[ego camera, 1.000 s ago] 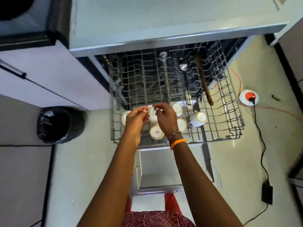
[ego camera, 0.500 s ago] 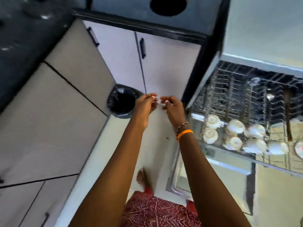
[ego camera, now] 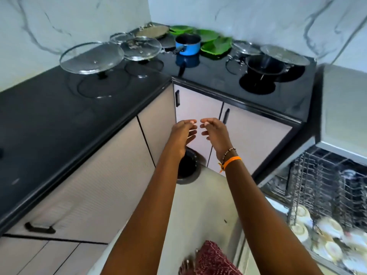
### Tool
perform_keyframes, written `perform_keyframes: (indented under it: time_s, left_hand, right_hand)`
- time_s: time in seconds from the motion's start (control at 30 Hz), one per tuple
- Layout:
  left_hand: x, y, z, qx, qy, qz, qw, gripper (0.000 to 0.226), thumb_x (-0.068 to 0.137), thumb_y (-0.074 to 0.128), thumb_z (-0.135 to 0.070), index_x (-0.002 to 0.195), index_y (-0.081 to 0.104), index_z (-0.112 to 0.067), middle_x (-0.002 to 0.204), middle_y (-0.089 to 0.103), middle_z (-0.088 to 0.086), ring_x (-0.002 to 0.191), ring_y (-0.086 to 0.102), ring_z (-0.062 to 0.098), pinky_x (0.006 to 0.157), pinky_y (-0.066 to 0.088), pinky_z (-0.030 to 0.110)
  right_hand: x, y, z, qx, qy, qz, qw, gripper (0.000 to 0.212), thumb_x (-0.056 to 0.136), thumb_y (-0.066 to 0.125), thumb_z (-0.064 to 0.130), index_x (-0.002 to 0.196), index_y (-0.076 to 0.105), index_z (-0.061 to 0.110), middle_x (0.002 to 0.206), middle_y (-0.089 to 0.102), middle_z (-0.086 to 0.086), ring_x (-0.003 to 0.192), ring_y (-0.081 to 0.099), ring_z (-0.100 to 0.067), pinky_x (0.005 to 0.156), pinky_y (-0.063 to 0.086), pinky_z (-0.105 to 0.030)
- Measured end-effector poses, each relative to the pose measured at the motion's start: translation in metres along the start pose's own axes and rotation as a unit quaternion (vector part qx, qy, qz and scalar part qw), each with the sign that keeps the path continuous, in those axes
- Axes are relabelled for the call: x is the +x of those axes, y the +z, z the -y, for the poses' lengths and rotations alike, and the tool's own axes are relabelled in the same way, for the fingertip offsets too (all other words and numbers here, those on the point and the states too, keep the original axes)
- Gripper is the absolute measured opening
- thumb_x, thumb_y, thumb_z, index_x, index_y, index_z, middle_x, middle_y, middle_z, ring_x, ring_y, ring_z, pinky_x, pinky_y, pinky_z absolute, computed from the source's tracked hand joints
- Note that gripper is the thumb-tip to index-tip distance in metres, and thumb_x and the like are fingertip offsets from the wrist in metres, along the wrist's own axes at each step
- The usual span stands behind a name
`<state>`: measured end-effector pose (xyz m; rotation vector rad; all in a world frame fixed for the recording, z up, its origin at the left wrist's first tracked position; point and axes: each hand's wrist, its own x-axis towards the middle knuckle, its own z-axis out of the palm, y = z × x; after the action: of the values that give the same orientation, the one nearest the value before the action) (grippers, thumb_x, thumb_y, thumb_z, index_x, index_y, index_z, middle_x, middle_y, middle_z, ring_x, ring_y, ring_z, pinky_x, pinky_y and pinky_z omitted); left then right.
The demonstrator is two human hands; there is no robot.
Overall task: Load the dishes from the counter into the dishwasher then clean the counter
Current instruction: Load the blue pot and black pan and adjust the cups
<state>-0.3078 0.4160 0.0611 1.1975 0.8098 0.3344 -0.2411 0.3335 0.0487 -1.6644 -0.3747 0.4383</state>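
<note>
Head: glass lids point(ego camera: 91, 57), glossy counter point(ego camera: 59, 108).

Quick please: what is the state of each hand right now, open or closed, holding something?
Left hand: open, fingers loosely curled, holding nothing.
Right hand: open, fingers loosely curled, holding nothing.

Dishwasher rack point(ego camera: 325, 187) cut off at right, cups point(ego camera: 327, 227) blurred, bin point(ego camera: 188, 165) half hidden
</note>
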Motion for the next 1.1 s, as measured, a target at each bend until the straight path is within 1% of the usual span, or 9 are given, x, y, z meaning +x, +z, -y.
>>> perform_keyframes:
  time_s: [0.17, 0.37, 0.5, 0.67, 0.77, 0.83, 0.9, 1.0, 1.1]
  left_hand:
    - [0.035, -0.007, -0.028, 0.035, 0.021, 0.005, 0.999, 0.029, 0.097, 0.044, -0.018, 0.119, 0.060, -0.006, 0.110, 0.062, 0.011, 0.098, 0.059, 0.019, 0.093, 0.050, 0.030]
    - [0.117, -0.005, -0.061, 0.051, 0.048, 0.005, 0.998, 0.026, 0.097, 0.044, -0.018, 0.115, 0.061, -0.009, 0.100, 0.062, 0.006, 0.093, 0.059, 0.017, 0.089, 0.050, 0.029]
    - [0.194, 0.007, -0.096, 0.051, 0.062, 0.020, 0.997, 0.018, 0.096, 0.045, -0.014, 0.106, 0.059, -0.012, 0.086, 0.059, 0.003, 0.081, 0.056, 0.014, 0.078, 0.048, 0.025]
    - [0.302, 0.032, -0.154, 0.078, 0.048, -0.029, 0.995, 0.020, 0.096, 0.045, -0.014, 0.077, 0.047, -0.019, 0.076, 0.050, 0.002, 0.065, 0.050, 0.012, 0.063, 0.044, 0.024]
    - [0.360, 0.033, -0.180, 0.044, -0.001, -0.071, 0.997, 0.015, 0.097, 0.045, -0.026, 0.091, 0.050, -0.014, 0.087, 0.050, 0.002, 0.070, 0.051, 0.013, 0.070, 0.047, 0.027]
    - [0.389, 0.026, -0.187, 0.049, -0.037, -0.085, 0.994, 0.031, 0.096, 0.045, -0.035, 0.117, 0.047, -0.012, 0.105, 0.050, 0.004, 0.077, 0.053, 0.015, 0.077, 0.048, 0.031]
    - [0.415, 0.022, -0.191, 0.064, -0.061, -0.091, 0.992, 0.045, 0.095, 0.044, -0.040, 0.130, 0.043, -0.012, 0.111, 0.051, 0.005, 0.085, 0.055, 0.018, 0.080, 0.046, 0.033]
    - [0.440, 0.025, -0.195, 0.082, -0.072, -0.062, 0.992, 0.042, 0.096, 0.041, -0.039, 0.128, 0.049, -0.013, 0.096, 0.061, 0.001, 0.085, 0.058, 0.017, 0.081, 0.043, 0.033]
    - [0.459, 0.027, -0.195, 0.072, -0.090, -0.020, 0.993, 0.038, 0.098, 0.040, -0.034, 0.128, 0.050, -0.013, 0.088, 0.067, 0.000, 0.081, 0.062, 0.013, 0.071, 0.045, 0.028]
  right_hand:
    - [0.041, 0.022, 0.015, 0.015, -0.006, 0.010, 1.000, 0.027, 0.093, 0.039, 0.003, 0.108, 0.060, -0.001, 0.101, 0.060, -0.009, 0.076, 0.054, -0.007, 0.049, 0.040, -0.002]
    - [0.130, 0.040, 0.023, 0.025, -0.011, 0.025, 0.999, 0.027, 0.094, 0.038, 0.003, 0.110, 0.059, -0.002, 0.097, 0.059, -0.008, 0.073, 0.052, -0.007, 0.049, 0.040, -0.003]
    - [0.216, 0.051, 0.034, 0.046, 0.012, 0.028, 0.998, 0.025, 0.097, 0.038, 0.010, 0.111, 0.058, 0.004, 0.086, 0.057, -0.001, 0.068, 0.049, -0.009, 0.059, 0.040, -0.016]
    - [0.333, 0.072, 0.069, 0.035, 0.004, 0.040, 0.999, 0.026, 0.097, 0.039, 0.014, 0.113, 0.057, 0.004, 0.085, 0.056, 0.000, 0.064, 0.048, -0.008, 0.053, 0.036, -0.014]
    - [0.394, 0.074, 0.082, 0.017, 0.012, 0.051, 0.998, 0.019, 0.096, 0.042, 0.017, 0.103, 0.058, 0.010, 0.083, 0.057, 0.002, 0.061, 0.049, -0.008, 0.047, 0.034, -0.013]
    - [0.422, 0.071, 0.081, 0.017, 0.031, 0.052, 0.998, 0.014, 0.095, 0.044, 0.016, 0.087, 0.055, 0.016, 0.080, 0.057, 0.002, 0.060, 0.049, -0.008, 0.045, 0.034, -0.013]
    - [0.446, 0.067, 0.076, 0.012, 0.045, 0.053, 0.997, 0.017, 0.095, 0.045, 0.016, 0.080, 0.053, 0.018, 0.077, 0.056, 0.003, 0.058, 0.048, -0.008, 0.047, 0.033, -0.015]
    - [0.471, 0.056, 0.066, 0.008, 0.058, 0.057, 0.997, 0.009, 0.095, 0.046, 0.016, 0.091, 0.054, 0.013, 0.078, 0.055, 0.002, 0.057, 0.046, -0.008, 0.047, 0.033, -0.014]
    - [0.489, 0.044, 0.057, -0.001, 0.070, 0.058, 0.996, 0.011, 0.095, 0.045, 0.013, 0.093, 0.055, 0.013, 0.078, 0.056, 0.001, 0.057, 0.046, -0.008, 0.052, 0.033, -0.016]
